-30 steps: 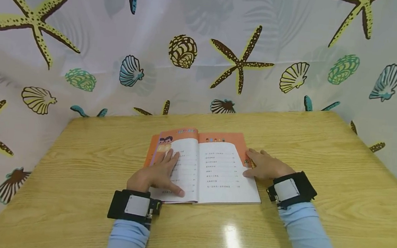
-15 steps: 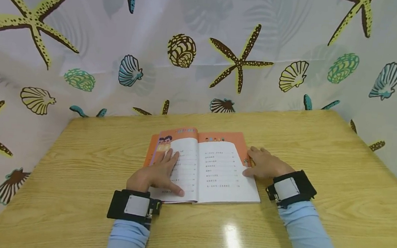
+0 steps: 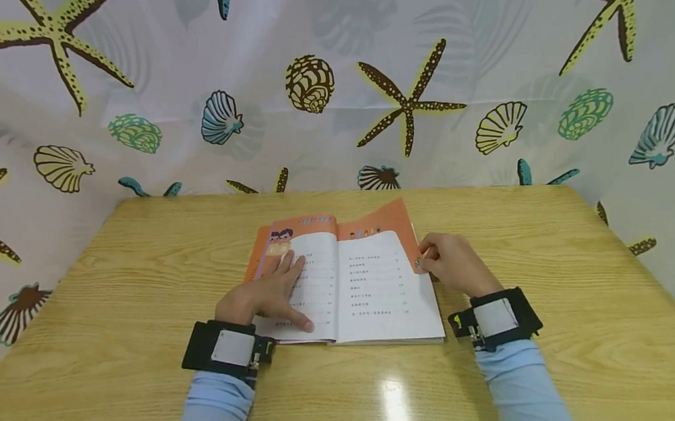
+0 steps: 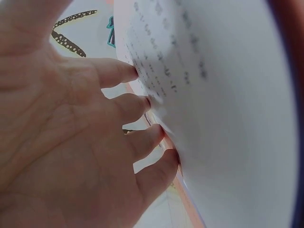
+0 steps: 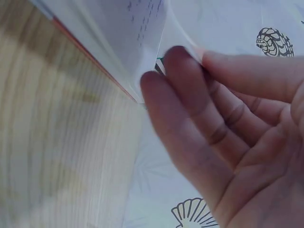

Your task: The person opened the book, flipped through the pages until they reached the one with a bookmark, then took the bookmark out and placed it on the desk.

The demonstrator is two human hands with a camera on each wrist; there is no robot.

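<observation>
An open book (image 3: 366, 294) with orange-topped white pages of printed lines lies on the wooden table. My left hand (image 3: 271, 295) rests spread on its left page, thumb pointing toward the spine. In the left wrist view the fingertips (image 4: 156, 133) press on the printed page (image 4: 228, 118). At the right edge, my right hand (image 3: 451, 259) pinches the right-hand page (image 3: 398, 223) between thumb and fingers. That page's upper corner is lifted and bent up from the pages beneath. The right wrist view shows the thumb (image 5: 251, 73) against the page edge, opposite the fingers.
The wooden table (image 3: 141, 286) extends on all sides of the book. Behind it hangs a white curtain (image 3: 332, 142) printed with starfish and shells. Both wrists wear black straps, the left strap (image 3: 229, 348) and the right strap (image 3: 497, 317), with blue sleeves below.
My right hand has gone from lying flat at the right page's edge to pinching it, and the page's upper corner has risen. The left hand has stayed in place.
</observation>
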